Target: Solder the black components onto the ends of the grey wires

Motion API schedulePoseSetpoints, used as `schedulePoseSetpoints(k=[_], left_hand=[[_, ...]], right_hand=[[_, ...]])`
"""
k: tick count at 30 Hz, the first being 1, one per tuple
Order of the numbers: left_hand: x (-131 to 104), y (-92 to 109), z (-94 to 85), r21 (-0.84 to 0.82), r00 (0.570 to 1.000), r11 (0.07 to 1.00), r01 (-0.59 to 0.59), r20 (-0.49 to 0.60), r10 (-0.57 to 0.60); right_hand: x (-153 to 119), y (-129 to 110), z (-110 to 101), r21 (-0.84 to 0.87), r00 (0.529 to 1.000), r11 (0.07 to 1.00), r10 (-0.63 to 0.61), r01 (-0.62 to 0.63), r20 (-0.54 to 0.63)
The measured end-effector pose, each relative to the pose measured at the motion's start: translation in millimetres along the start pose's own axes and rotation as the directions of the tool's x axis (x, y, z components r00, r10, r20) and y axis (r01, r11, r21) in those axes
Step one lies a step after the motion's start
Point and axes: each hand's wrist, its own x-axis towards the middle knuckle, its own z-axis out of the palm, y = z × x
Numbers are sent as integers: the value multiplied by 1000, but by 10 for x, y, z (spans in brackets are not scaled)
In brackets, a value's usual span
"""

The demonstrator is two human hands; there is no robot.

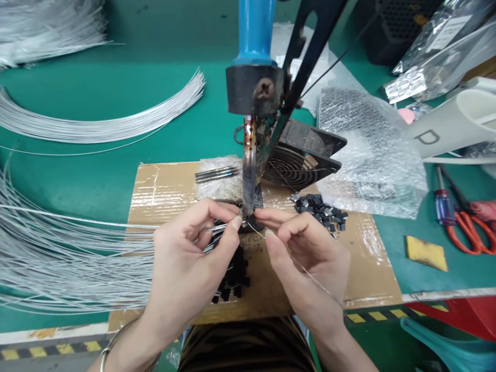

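My left hand (194, 263) is closed in a pinch on the end of a thin grey-white cable (135, 226), just under the tip of a fixed soldering iron (250, 155) with a blue handle. My right hand (310, 263) pinches a fine strand of solder wire (308, 271), whose end reaches the iron tip between the two hands. Fingertips hide most of the joint at the tip. Below the left fingers lie black connectors (234, 276) in a heap. To the right, small black connector pieces (321, 211) are piled on the cardboard (163, 194).
A black fan (298, 160) stands behind the iron. Bundled cables (116, 126) lie left. Bubble wrap (372, 150), a yellow sponge (426, 253), orange-handled scissors (468, 232) and a screwdriver (444, 206) lie right. Metal rods (217, 174) rest on a wrapped block.
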Motion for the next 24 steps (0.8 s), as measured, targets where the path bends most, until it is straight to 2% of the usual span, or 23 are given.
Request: schedulePoseSetpoints(k=[8, 24], left_hand=[[4, -14, 15, -40, 1000, 999, -18, -10, 17], [-1, -26, 19, -6, 999, 999, -38, -13, 38]], right_hand=[[-6, 13, 3, -16, 999, 999, -34, 34, 2], [-19, 39, 12, -58, 996, 994, -92, 91, -4]])
